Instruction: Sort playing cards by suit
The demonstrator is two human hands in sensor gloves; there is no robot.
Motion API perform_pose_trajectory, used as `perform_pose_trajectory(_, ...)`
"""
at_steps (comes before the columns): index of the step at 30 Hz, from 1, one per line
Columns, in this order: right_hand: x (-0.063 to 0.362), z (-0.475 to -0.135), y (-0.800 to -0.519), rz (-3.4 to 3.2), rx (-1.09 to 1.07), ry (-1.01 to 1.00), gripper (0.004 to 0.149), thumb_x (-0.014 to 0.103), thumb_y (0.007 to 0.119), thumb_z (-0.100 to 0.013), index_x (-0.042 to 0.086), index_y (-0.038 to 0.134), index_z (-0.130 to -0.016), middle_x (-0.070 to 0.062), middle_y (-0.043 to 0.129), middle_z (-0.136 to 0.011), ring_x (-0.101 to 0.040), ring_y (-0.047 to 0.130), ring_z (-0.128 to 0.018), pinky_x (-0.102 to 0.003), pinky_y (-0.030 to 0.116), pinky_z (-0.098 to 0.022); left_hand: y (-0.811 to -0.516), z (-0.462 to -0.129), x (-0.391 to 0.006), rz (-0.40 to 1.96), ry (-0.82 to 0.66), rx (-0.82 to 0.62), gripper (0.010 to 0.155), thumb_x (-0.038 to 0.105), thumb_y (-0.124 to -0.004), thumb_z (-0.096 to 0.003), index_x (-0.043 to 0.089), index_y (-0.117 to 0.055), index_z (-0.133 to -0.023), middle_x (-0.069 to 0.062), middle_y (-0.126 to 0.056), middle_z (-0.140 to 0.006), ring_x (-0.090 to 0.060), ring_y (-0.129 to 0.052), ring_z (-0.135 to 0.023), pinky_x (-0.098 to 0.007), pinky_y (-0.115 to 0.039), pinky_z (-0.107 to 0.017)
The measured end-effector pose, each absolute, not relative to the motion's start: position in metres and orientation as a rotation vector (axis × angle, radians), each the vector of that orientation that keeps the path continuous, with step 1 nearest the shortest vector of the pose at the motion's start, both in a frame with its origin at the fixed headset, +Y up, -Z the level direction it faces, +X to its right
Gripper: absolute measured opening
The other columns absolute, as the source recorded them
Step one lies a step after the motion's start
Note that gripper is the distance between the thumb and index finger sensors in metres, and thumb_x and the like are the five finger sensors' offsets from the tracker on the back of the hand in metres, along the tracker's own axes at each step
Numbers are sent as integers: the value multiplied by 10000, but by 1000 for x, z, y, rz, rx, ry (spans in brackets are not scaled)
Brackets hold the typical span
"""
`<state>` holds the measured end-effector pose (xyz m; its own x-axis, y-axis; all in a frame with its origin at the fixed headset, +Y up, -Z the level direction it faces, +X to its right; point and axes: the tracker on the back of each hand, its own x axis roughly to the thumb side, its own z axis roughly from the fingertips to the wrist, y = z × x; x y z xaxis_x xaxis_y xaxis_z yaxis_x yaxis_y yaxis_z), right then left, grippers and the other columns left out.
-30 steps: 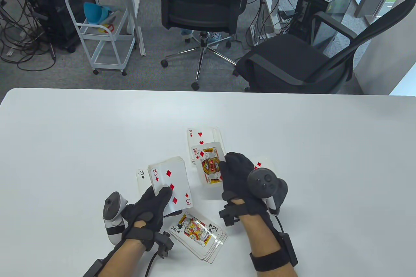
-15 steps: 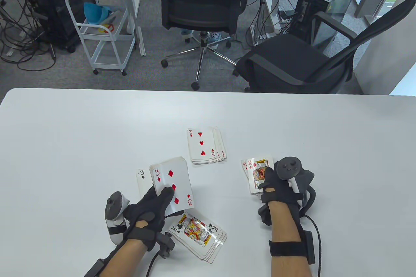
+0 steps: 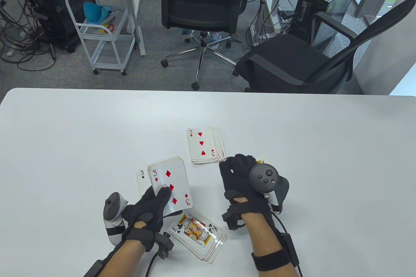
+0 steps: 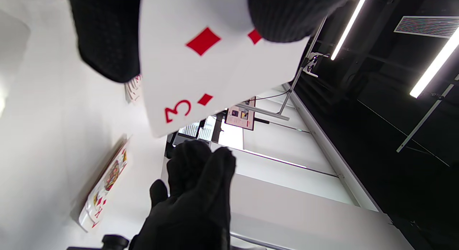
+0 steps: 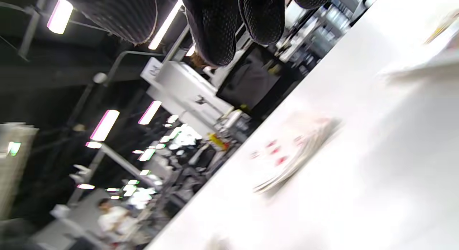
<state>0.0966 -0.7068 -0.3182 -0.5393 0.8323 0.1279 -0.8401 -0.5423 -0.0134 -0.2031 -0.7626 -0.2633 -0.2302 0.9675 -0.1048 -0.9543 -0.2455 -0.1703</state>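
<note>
Left hand (image 3: 148, 207) grips deck (image 3: 170, 181); right hand (image 3: 240, 181) empty, fingers loose. Left wrist view alone shows diamond pile (image 4: 104, 183). Four table piles.

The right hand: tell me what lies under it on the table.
Under the right hand only a sliver of a card pile peeks out at its far edge; glove and tracker cover the rest, so its top card cannot be read.

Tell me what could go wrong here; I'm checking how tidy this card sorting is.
The left hand holds the deck tilted by one end; cards may slide out. The right hand hides the diamond pile, so placement may go askew. The king of clubs pile is fanned loosely and could mix with its neighbours.
</note>
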Motion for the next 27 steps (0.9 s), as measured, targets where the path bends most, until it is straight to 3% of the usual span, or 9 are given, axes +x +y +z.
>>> perform_pose_trajectory(9, 57, -298, -701, 2092, 430, -120, 550, 546, 718, -552, 107, 754, -880, -224, 594, -1052, -524, 413, -1017, -739, 327, -667, -763, -262, -203, 1796, -85, -209, 533, 439, -783, -538, 230, -653, -1011, -25, -855, -953, -289, -975, -783, -404, -930, -489)
perform_pose_trajectory(15, 44, -293, -703, 2210, 480, -127, 594, 564, 795, -529, 115, 699, -906, -215, 586, -1055, -525, 425, -1018, -740, 342, -671, -763, -262, -203, 1782, -85, -200, 530, 427, -806, -535, 235, -661, -1007, -15, -866, -946, -277, -987, -774, -393, -939, -484)
perform_pose_trajectory(27, 29, -288, -708, 2253, 554, -146, 538, 527, 880, -495, 121, 739, -818, -196, 631, -1032, -514, 485, -1013, -732, 391, -681, -763, -262, -205, 1776, -82, -170, 527, 426, -853, -525, 244, -690, -991, 4, -897, -922, -259, -1014, -747, -374, -956, -464)
